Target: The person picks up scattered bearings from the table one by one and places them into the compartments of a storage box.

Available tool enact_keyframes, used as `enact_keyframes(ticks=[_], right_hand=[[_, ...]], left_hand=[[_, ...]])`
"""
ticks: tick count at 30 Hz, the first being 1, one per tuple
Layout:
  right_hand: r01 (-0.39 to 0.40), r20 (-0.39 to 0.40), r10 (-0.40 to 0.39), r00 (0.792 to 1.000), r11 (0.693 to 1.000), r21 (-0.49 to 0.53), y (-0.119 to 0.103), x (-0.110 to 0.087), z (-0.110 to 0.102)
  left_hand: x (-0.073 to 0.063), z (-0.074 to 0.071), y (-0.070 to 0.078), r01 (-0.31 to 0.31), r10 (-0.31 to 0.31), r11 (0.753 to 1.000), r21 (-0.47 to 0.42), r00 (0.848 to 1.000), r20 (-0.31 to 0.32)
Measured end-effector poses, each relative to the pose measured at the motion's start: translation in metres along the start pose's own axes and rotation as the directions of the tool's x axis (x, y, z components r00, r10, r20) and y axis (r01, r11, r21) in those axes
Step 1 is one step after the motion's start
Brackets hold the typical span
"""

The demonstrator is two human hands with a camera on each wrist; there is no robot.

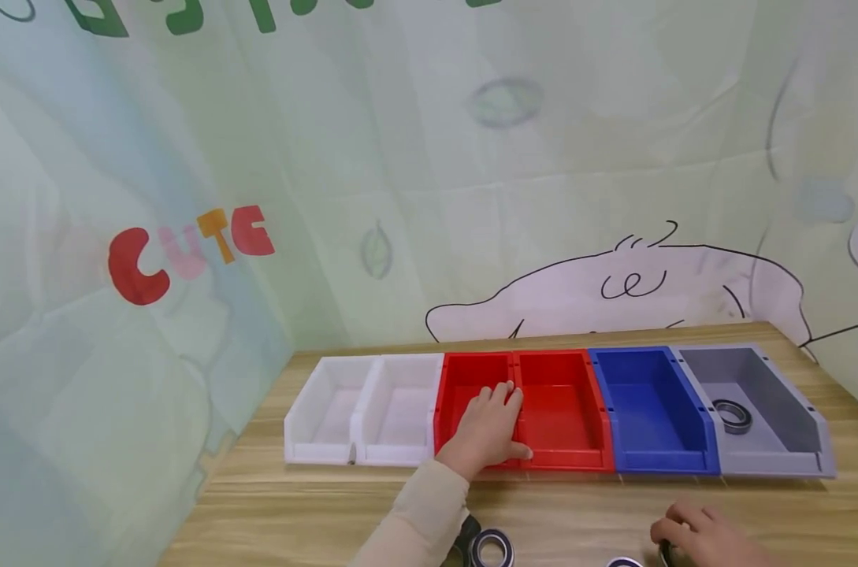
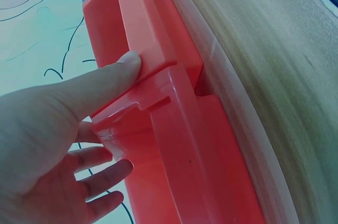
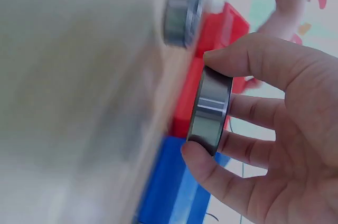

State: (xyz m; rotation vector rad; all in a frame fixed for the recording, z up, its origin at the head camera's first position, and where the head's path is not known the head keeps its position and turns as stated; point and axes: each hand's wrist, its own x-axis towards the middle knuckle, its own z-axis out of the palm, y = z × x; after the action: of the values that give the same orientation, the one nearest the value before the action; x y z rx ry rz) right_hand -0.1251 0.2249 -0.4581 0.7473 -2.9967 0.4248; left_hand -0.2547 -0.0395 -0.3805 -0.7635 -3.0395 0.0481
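Right wrist view shows us the right hand (image 3: 293, 123) pinching a metal ring (image 3: 211, 110) by its outer rim, the thumb and a fingertip at opposite edges. We judge the ring stiff, sturdy, heavy for its size and slippery on its polished band, so that rim is where we would take hold. It is near the table's front, before the blue bin (image 1: 666, 463) and gray bin (image 1: 790, 463). The left hand (image 1: 487, 425) has its fingers loosely bent, gripping nothing we can make out, its thumb touching the right-hand red bin (image 1: 570, 461). From the head view, the right hand hides most of its ring, the bottom edge cuts off another ring (image 1: 624, 562), and we cannot identify the dark object (image 1: 473, 526) beside the left sleeve (image 1: 429, 504).
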Motion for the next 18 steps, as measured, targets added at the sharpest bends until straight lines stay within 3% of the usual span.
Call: enact_keyframes(ticks=[2,3,7,9,14,18], right_hand=[[-0.063,0.123,0.06,0.991,0.998,0.019,0.003,0.004,-0.014],[-0.068,0.136,0.065,0.989,0.997,0.022,0.003,0.006,-0.019],[-0.04,0.092,0.039,0.995,0.999,0.017,0.005,0.01,-0.035],[-0.071,0.075,0.07,0.995,0.997,0.018,0.003,0.015,-0.042],[-0.086,-0.061,0.083,0.995,0.996,-0.04,-0.005,0.026,-0.059],[-0.038,-0.184,0.02,0.983,0.995,-0.095,-0.004,0.036,-0.07]], left_hand=[[0.0,0.0,0.0,0.002,-0.002,1.0,-0.003,1.0,-0.002],[0.0,0.0,0.0,0.004,-0.004,1.0,-0.005,1.0,-0.003],[0.0,0.0,0.0,0.002,-0.002,1.0,-0.012,1.0,-0.007],[-0.001,0.0,-0.001,0.003,-0.003,1.0,-0.009,1.0,-0.011],[0.0,0.001,-0.001,0.005,-0.005,1.0,0.0,1.0,-0.017],[0.001,0.0,0.001,0.001,-0.001,1.0,-0.018,1.0,-0.013]])
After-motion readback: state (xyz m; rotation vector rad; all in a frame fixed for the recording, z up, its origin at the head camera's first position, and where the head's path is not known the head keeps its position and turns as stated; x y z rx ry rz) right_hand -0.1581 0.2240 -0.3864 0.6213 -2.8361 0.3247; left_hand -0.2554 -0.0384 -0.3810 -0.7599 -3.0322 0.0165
